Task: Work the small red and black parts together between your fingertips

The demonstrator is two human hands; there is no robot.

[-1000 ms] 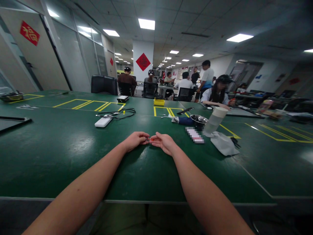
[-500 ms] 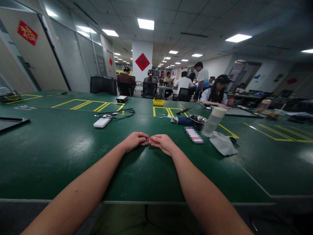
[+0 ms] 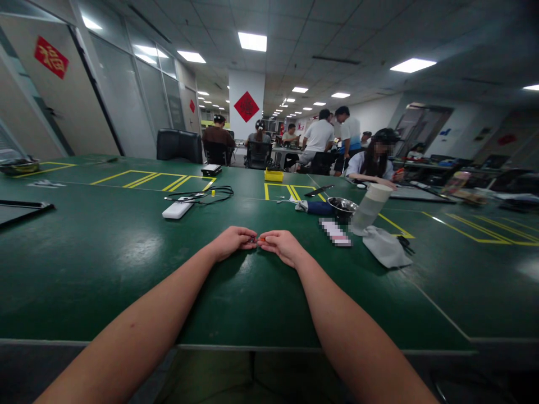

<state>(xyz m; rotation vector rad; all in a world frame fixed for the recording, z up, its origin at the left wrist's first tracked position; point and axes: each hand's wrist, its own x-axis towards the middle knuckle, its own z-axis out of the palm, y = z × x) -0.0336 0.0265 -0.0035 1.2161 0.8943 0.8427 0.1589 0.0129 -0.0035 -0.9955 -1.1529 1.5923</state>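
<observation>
Above the green table (image 3: 126,292), my two hands meet fingertip to fingertip near the middle of the view. My left hand (image 3: 233,243) is closed in a pinch on a tiny dark, shiny piece (image 3: 252,239), too small to name. Between the thumb and fingers of my right hand (image 3: 281,247) shows a small orange piece (image 3: 263,239), mostly covered by the fingers. I cannot tell whether the two pieces touch each other.
Ahead to the left lies a white power bank (image 3: 177,209) with a black cable (image 3: 223,191). On the right are a metal bowl (image 3: 343,206), a translucent cylinder (image 3: 370,210), a whitish pouch (image 3: 385,247) and a blurred-out flat object (image 3: 336,232). A person (image 3: 374,163) sits across the table.
My hands stay almost in place, with only a slight shift of the fingers. In the background, a person in white who was sitting is now higher up, seemingly standing.
</observation>
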